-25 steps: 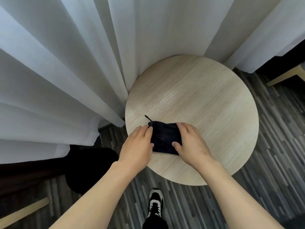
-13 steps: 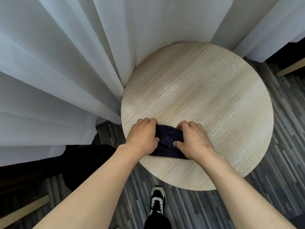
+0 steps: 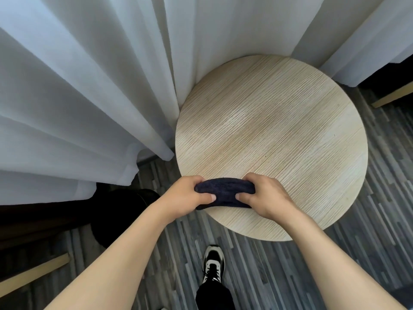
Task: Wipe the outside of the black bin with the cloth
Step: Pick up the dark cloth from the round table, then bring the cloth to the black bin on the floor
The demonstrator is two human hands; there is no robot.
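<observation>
A dark navy cloth (image 3: 224, 193) lies folded at the near edge of a round light-wood table (image 3: 279, 130). My left hand (image 3: 186, 195) grips its left end and my right hand (image 3: 261, 196) grips its right end, thumbs pressed on the near side. The cloth is bunched into a thick roll between them. The black bin (image 3: 123, 215) stands on the floor to the left of the table, partly hidden by my left forearm and in deep shadow.
White curtains (image 3: 100, 86) hang behind and left of the table, touching its far edge. Grey striped floor (image 3: 380, 198) surrounds it. My shoe (image 3: 213, 264) is below the table's near edge. Wooden furniture legs (image 3: 33, 274) show at lower left and upper right.
Both hands have curled round the cloth's ends and folded it from a flat rectangle into a narrow roll, drawing it nearer the table's front edge. The view has shifted so the table sits further right.
</observation>
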